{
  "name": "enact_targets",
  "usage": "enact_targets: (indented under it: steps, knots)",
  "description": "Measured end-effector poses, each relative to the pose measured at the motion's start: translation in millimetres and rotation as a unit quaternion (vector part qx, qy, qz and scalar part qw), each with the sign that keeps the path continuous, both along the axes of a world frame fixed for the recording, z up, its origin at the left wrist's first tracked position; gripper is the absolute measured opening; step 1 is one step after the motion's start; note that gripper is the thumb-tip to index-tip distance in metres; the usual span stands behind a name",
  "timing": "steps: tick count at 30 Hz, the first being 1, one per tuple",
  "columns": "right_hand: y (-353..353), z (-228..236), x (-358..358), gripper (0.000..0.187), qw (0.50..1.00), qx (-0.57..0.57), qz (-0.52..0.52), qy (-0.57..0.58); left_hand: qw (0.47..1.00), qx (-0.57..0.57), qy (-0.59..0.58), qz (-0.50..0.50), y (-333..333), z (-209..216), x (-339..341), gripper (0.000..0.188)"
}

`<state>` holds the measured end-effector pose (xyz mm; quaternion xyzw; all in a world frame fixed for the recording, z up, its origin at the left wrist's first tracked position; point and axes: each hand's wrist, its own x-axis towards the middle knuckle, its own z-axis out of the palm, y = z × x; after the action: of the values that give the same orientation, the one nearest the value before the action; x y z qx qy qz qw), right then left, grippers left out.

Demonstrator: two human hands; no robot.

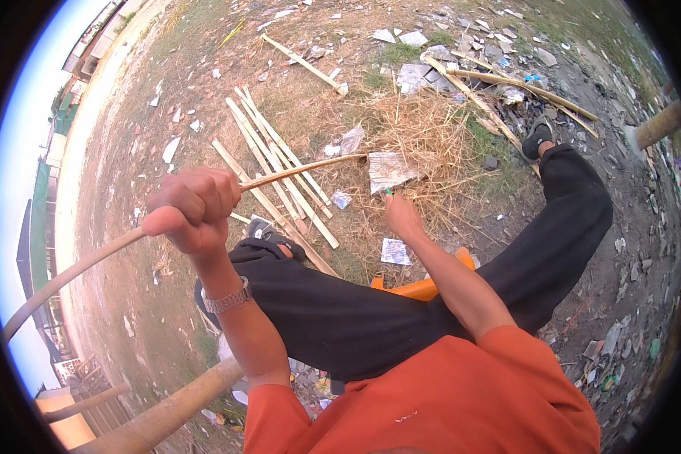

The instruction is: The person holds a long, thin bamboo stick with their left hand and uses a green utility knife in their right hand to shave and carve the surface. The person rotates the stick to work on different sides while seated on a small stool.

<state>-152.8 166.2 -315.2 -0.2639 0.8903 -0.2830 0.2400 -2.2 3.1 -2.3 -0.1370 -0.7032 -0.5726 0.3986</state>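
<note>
A long, thin bamboo strip (303,169) bends across the view from the left rim to the middle. My left hand (195,208) is closed in a fist around it, a watch on that wrist. The strip's far end lies against a pale, rough wooden block (392,174) on the ground. Just in front of the block is my right hand (403,217), its fingers curled. A small bit of green shows at its fingertips; the rest of what it holds is hidden.
Split bamboo strips (280,163) lie on the ground to the left of the block. Straw-like shavings (431,132) surround the block. Under me shows an orange seat (412,290). Thick bamboo poles (166,401) stand at lower left and far right. Rubble and litter (620,340) cover the right side.
</note>
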Motion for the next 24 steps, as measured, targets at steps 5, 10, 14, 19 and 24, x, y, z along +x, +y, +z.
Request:
enact_targets:
  steps: [5,10,14,19,24]
  knots:
    - [-25,144,34,0.030,0.963,-0.254,0.069,-0.055,0.958,0.123,0.021,0.258,16,3,-12,0.056]
    - [-33,209,63,0.025,0.927,-0.357,0.104,-0.052,0.928,0.152,0.049,0.336,24,9,-25,0.056]
    - [-53,132,61,0.025,0.967,-0.240,0.070,0.043,0.910,0.160,0.066,0.377,30,9,-30,0.057]
    - [-51,170,68,0.025,0.965,-0.244,0.094,0.004,0.883,0.187,0.071,0.425,27,9,-27,0.057]
    - [-60,127,52,0.026,0.972,-0.214,0.075,0.064,0.883,0.178,0.065,0.429,37,12,-33,0.058]
